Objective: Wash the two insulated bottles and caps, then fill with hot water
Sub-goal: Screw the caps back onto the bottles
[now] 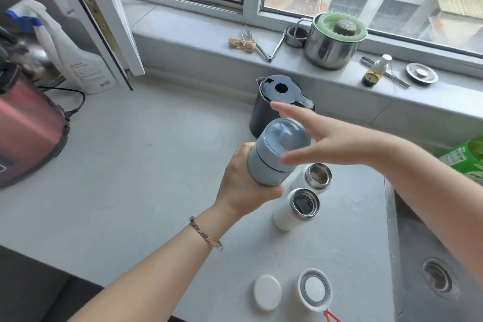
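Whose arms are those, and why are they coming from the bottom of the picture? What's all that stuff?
A person wears a camera on their head, so you see their own arms from above. The left hand grips a blue-grey flask; the right hand is open beside its lid. On the grey counter stand a near white bottle and a far white bottle, both open. A plain white cap and a metal-ringed cap lie closer to the person. A dark kettle stands behind.

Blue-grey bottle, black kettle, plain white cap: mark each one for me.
blue-grey bottle (264, 170), head view, body just below the lid seam.
black kettle (261, 115), head view, side wall under the lid.
plain white cap (267, 292), head view, centre of its top.
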The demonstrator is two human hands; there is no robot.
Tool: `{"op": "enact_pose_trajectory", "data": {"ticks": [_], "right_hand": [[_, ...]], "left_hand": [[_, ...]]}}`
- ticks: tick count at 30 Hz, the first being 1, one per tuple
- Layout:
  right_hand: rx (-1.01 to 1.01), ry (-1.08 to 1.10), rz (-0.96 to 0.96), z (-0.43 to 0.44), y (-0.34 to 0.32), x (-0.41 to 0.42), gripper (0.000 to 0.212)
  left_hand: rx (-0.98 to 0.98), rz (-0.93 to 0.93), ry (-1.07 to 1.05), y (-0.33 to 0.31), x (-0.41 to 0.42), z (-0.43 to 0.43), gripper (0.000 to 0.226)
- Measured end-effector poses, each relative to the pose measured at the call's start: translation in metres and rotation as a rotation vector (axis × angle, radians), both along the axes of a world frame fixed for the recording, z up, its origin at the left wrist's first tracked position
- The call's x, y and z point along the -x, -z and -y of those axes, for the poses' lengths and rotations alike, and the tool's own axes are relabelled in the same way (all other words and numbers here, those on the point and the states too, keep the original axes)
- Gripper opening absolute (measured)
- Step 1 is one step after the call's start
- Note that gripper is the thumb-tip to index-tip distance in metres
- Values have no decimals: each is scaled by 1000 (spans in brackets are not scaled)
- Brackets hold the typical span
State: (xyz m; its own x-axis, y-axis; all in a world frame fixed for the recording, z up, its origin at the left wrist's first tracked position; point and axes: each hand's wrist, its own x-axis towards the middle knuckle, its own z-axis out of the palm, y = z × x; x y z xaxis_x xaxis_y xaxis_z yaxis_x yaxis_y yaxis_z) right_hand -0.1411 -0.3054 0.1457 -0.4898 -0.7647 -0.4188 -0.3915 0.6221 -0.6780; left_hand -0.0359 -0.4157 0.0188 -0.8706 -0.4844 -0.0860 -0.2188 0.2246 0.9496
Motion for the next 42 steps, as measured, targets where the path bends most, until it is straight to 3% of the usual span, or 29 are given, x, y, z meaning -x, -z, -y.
{"op": "enact_pose_trajectory", "data": {"ticks": [1,3,5,6,9,11,13,15,18,20,21,23,26,28,31,36,39,42], "right_hand": [[72,-39,27,-1,0,1,72],[148,41,-161,2,14,-2,56],[67,139,-429,8,25,-9,54],[60,110,-418,7,29,-8,54],[216,-58,85,-3,23,3,69],[421,-93,253,-6,21,3,72],[605,61,206,0,26,-8,56],[730,359,48,13,38,-26,45],[763,890,-96,37,56,-56,43],[719,1003,-93,41,55,-59,45],[659,930,-84,35,52,-51,46],[563,570,25,15,39,-28,54],[559,140,168,-4,27,-8,71],[645,165,171,2,31,-13,65],[760,439,66,19,45,-27,50],[715,847,-141,42,76,-39,46],[438,685,-71,32,77,-23,58],[242,479,-96,-7,78,-5,67]], "left_hand": [[0,4,13,0,-1,2,63],[-2,5,17,0,-2,1,62],[-24,18,9,0,-4,-4,61],[-44,29,15,0,-5,-4,61],[-158,51,152,-5,-8,3,66],[-226,31,285,-13,-9,7,65],[-261,-15,280,-17,-7,5,63],[-211,-52,126,-16,-4,0,62],[52,-60,-64,-13,3,-12,60],[91,-35,-88,-12,4,-14,62],[48,-13,-59,-12,4,-11,61],[-112,5,59,-14,2,5,65],[-197,1,339,-23,2,27,65],[-204,-17,407,-22,2,26,63],[-156,-50,238,-6,6,18,69],[-112,-132,75,16,15,0,69],[-100,-123,24,34,22,-7,63],[75,-106,-33,59,38,-4,64]]}}
